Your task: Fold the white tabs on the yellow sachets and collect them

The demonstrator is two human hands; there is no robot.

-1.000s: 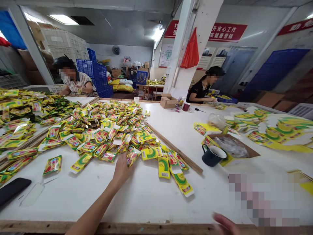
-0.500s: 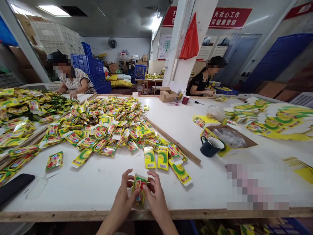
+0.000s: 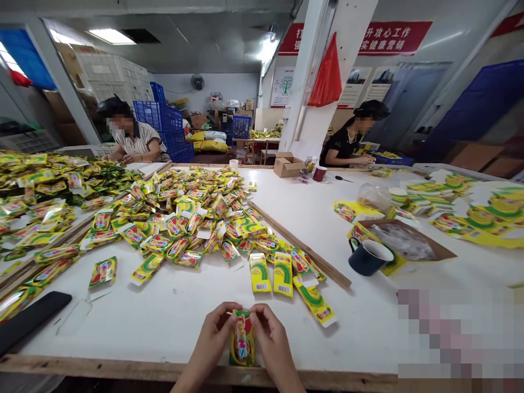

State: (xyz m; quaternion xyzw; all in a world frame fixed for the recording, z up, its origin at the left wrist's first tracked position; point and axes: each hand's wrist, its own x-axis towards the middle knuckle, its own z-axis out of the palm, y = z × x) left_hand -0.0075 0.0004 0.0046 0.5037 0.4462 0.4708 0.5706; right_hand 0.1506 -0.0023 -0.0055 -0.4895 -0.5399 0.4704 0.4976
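My left hand (image 3: 213, 338) and my right hand (image 3: 272, 341) both pinch one yellow-green packet (image 3: 242, 341) with red print. I hold it upright just above the near edge of the white table (image 3: 172, 319). Fingers of both hands are closed on its top corners. Just beyond it lie two flat yellow cartons (image 3: 271, 273) with barcodes, and a third carton (image 3: 316, 301) lies to their right. A big pile of the same packets (image 3: 184, 218) spreads over the middle of the table.
A black phone (image 3: 28, 319) lies at the near left. A dark mug (image 3: 368, 256) and a cardboard tray (image 3: 409, 243) stand to the right, past a wooden strip (image 3: 298, 245). Two other people sit at the far side, left and right of a white pillar (image 3: 315, 87).
My left hand pulled back from the packet pile with one packet, my right hand joined it, and both now hold it close to the table's near edge.
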